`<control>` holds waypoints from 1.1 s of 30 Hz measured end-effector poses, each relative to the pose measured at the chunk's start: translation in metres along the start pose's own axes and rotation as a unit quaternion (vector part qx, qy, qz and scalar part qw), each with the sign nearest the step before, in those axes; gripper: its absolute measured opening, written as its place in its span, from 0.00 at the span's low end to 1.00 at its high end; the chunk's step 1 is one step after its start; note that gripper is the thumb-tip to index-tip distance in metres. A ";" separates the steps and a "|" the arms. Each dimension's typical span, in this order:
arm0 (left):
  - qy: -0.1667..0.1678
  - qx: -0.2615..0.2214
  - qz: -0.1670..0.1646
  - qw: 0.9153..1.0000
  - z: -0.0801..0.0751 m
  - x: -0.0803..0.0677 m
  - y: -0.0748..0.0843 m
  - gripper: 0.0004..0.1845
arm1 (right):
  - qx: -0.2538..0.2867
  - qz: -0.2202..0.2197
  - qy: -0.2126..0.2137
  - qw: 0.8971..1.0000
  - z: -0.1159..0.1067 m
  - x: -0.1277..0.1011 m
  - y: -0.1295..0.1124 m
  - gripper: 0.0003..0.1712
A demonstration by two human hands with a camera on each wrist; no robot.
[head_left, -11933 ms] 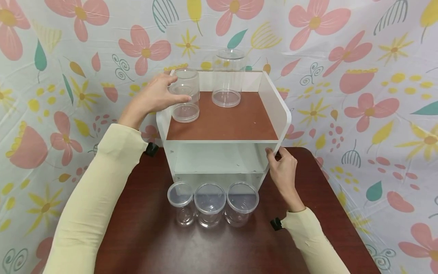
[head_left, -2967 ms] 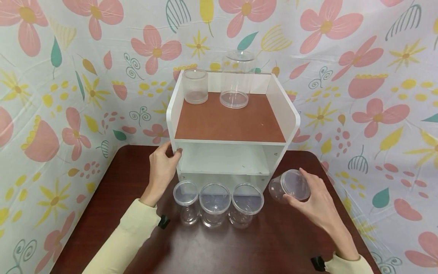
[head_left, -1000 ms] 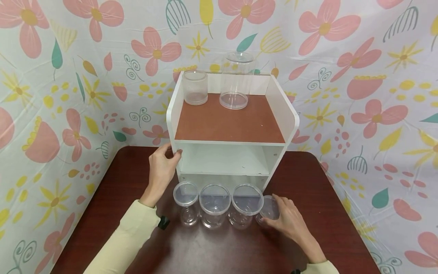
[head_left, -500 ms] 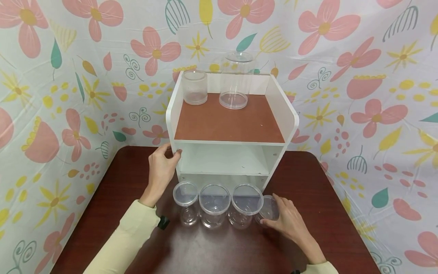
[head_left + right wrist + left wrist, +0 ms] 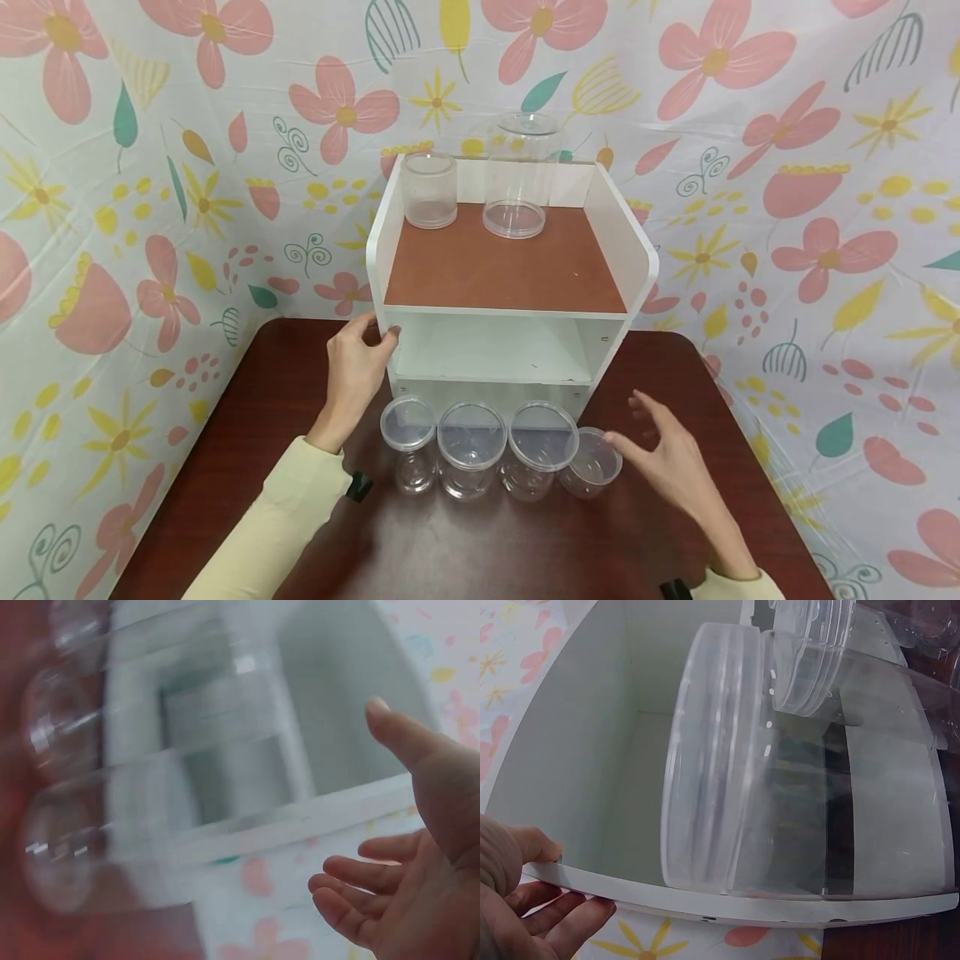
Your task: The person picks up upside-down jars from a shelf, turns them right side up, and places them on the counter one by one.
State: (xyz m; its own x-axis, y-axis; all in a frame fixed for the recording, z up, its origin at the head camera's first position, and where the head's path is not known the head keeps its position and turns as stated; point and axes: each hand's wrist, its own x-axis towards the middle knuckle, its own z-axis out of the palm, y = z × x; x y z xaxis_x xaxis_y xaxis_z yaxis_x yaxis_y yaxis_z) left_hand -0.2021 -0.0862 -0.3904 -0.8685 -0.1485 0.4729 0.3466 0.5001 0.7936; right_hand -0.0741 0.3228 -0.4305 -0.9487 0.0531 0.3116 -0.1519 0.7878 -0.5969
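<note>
The short jar [image 5: 592, 477] stands upright on the table [image 5: 465, 554] under its lid [image 5: 597, 450], with the three taller jars [image 5: 471, 442] in a row toward its nine o'clock and the shelf [image 5: 502, 271] toward its eleven. It looks like thin clear plastic, so I'd expect it to be light, fairly stiff, slick on the sides and likelier to skid than break. The right hand [image 5: 671, 458] is at its three o'clock, thumb and fingers spread apart with nothing between them; the thumb tip overlaps the jar's edge in the head view, but I cannot tell whether it touches. The best hold is probably around the body just below the lid, thumb at six and fingers at twelve, squeezing gently. At the shelf's eight o'clock, the left hand [image 5: 354, 379] pinches the side panel's front edge.
</note>
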 end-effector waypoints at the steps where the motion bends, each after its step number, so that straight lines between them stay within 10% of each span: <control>1: 0.000 0.000 0.001 1.000 0.000 0.000 0.000 0.15 | 0.012 0.002 0.012 1.000 -0.006 0.002 -0.005 0.43; 14: -0.006 -0.011 0.005 1.000 0.000 0.000 -0.001 0.14 | 0.215 -0.018 0.146 0.966 -0.064 0.033 -0.080 0.25; 33: -0.003 -0.009 0.007 1.000 -0.001 0.001 0.000 0.13 | 0.207 -0.015 0.140 0.968 -0.094 0.111 -0.170 0.32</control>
State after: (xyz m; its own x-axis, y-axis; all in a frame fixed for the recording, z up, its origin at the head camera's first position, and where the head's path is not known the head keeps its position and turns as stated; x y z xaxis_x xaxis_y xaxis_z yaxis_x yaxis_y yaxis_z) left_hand -0.2024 -0.0871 -0.3898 -0.8652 -0.1366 0.4824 0.3656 0.4866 0.7935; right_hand -0.1278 0.2527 -0.2246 -0.8386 0.2448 0.4866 -0.3304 0.4817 -0.8117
